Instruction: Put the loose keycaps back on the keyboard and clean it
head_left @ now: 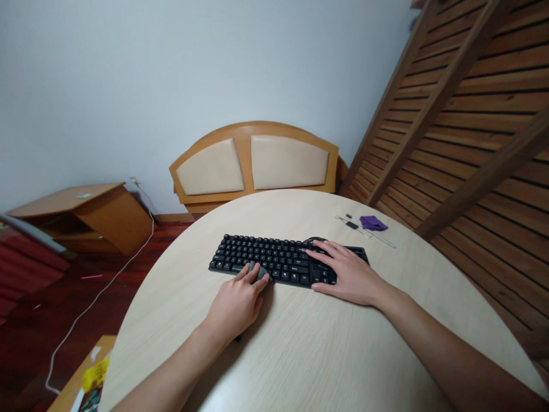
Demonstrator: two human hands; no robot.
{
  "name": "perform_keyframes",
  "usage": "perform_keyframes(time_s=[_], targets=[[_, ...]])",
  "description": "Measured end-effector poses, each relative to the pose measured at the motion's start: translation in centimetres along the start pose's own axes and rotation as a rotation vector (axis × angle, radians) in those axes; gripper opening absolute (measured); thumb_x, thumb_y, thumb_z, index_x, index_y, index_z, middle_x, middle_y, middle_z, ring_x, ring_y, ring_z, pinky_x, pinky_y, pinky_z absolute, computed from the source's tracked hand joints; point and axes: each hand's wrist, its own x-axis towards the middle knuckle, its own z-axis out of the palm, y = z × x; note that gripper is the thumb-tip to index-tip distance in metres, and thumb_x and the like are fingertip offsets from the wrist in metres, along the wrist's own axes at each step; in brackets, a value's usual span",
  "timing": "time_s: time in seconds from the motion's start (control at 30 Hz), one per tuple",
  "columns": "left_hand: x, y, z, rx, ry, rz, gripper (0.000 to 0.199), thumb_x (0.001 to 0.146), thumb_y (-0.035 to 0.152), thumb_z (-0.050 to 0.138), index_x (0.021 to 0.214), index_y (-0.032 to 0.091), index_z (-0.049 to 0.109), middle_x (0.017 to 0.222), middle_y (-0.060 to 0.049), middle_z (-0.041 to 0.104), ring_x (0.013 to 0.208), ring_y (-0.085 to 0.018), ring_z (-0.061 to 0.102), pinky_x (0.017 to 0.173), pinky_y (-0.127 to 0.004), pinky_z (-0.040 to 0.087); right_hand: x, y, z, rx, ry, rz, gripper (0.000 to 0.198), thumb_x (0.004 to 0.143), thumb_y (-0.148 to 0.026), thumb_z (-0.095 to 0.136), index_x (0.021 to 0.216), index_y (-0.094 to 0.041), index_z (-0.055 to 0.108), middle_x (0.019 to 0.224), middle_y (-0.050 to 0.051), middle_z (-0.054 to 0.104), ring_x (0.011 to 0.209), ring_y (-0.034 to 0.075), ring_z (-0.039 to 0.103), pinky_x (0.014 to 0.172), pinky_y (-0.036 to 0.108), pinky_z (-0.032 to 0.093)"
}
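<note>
Keyboard, gray object in left hand, cabinet

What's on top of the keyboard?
On the keyboard: the right hand spread over its right part, and a small grey item in the left hand at the near edge. Keys beneath these are covered, so I can't see them.

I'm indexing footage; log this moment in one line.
left hand: holding grey item at keyboard; right hand: spread over keyboard's right end; keyboard: on table
</note>
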Motion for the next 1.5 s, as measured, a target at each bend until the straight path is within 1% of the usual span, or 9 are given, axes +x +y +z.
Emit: perform_keyframes(time_s=[0.13, 0.23, 0.37, 0.47, 0.53, 0.77, 1.17, 1.33, 1.5], targets=[[-0.1, 0.0, -0.2, -0.021, 0.003, 0.051, 0.052, 0.083, 0.010, 0.056, 0.133, 0.020, 0.065, 0.147, -0.014, 0.054, 0.135, -0.036, 0.052, 0.100, -0.052, 0.056, 0.0, 0.2, 0.0, -0.015, -0.004, 0.010, 0.078, 0.082, -0.064, 0.065, 0.151, -0.035, 0.044, 0.162, 0.005, 0.035, 0.144, 0.038, 0.036, 0.114, 0.061, 0.035], [-0.1, -0.8, -0.6, -0.073, 0.104, 0.013, 0.049, 0.083, 0.009, 0.055, 0.127, 0.023, 0.070, 0.141, -0.008, 0.061, 0.131, -0.029, 0.057, 0.104, -0.046, 0.055, -0.1, 0.2, 0.0, -0.021, -0.003, 0.006, 0.078, 0.081, -0.065, 0.065, 0.150, -0.035, 0.045, 0.161, 0.005, 0.036, 0.144, 0.038, 0.036, 0.114, 0.061, 0.035], [0.1, -3.4, -1.3, -0.028, 0.279, -0.281, 0.043, 0.089, 0.015, 0.053, 0.127, 0.025, 0.071, 0.140, -0.004, 0.062, 0.123, -0.027, 0.064, 0.100, -0.045, 0.058, -0.1, 0.1, -0.2, -0.035, -0.012, 0.010, 0.078, 0.082, -0.065, 0.064, 0.150, -0.033, 0.045, 0.162, 0.006, 0.035, 0.144, 0.038, 0.036, 0.115, 0.060, 0.034], [0.3, -5.8, -1.4, 0.032, 0.275, -0.497, 0.043, 0.091, 0.019, 0.050, 0.128, 0.025, 0.069, 0.140, -0.005, 0.062, 0.119, -0.032, 0.066, 0.094, -0.050, 0.059, 0.0, -0.1, -0.2, -0.037, -0.013, 0.019, 0.077, 0.082, -0.063, 0.066, 0.150, -0.032, 0.047, 0.162, 0.006, 0.035, 0.144, 0.038, 0.035, 0.116, 0.059, 0.034], [0.5, -6.9, -1.2, 0.038, 0.234, -0.539, 0.043, 0.092, 0.020, 0.048, 0.130, 0.025, 0.069, 0.141, -0.005, 0.062, 0.118, -0.032, 0.067, 0.094, -0.050, 0.059, 0.0, -0.1, -0.2, -0.033, -0.007, 0.019, 0.077, 0.082, -0.062, 0.066, 0.150, -0.032, 0.047, 0.162, 0.007, 0.035, 0.144, 0.038, 0.036, 0.116, 0.060, 0.033], [1.0, -4.8, 0.1, 0.150, 0.111, -0.456, 0.041, 0.091, 0.016, 0.050, 0.126, 0.024, 0.069, 0.139, -0.007, 0.063, 0.129, -0.031, 0.058, 0.093, -0.044, 0.059, 0.0, 0.2, 0.0, -0.033, -0.021, 0.012, 0.079, 0.081, -0.066, 0.065, 0.151, -0.033, 0.045, 0.162, 0.006, 0.035, 0.145, 0.038, 0.035, 0.116, 0.060, 0.033], [0.6, -1.7, 0.1, 0.260, -0.012, -0.398, 0.043, 0.095, 0.012, 0.046, 0.135, 0.012, 0.061, 0.144, -0.018, 0.056, 0.133, -0.036, 0.053, 0.091, -0.042, 0.060, 0.0, 0.3, 0.0, -0.026, -0.005, 0.011, 0.079, 0.081, -0.065, 0.066, 0.150, -0.034, 0.045, 0.162, 0.006, 0.036, 0.144, 0.040, 0.035, 0.114, 0.062, 0.034], [0.6, -0.8, 0.5, 0.216, 0.014, -0.350, 0.043, 0.094, 0.012, 0.049, 0.135, 0.012, 0.062, 0.144, -0.017, 0.057, 0.135, -0.035, 0.051, 0.092, -0.042, 0.060, -0.1, 0.3, 0.1, -0.022, 0.009, 0.005, 0.078, 0.081, -0.063, 0.066, 0.151, -0.035, 0.045, 0.161, 0.006, 0.036, 0.144, 0.039, 0.036, 0.114, 0.061, 0.035], [0.5, -3.0, -0.2, 0.017, 0.094, -0.298, 0.041, 0.090, 0.016, 0.055, 0.127, 0.026, 0.069, 0.138, -0.003, 0.064, 0.128, -0.027, 0.060, 0.100, -0.042, 0.057, -0.1, 0.4, 0.1, -0.026, 0.017, 0.006, 0.076, 0.082, -0.064, 0.065, 0.150, -0.034, 0.046, 0.161, 0.007, 0.037, 0.143, 0.039, 0.036, 0.114, 0.062, 0.034]])
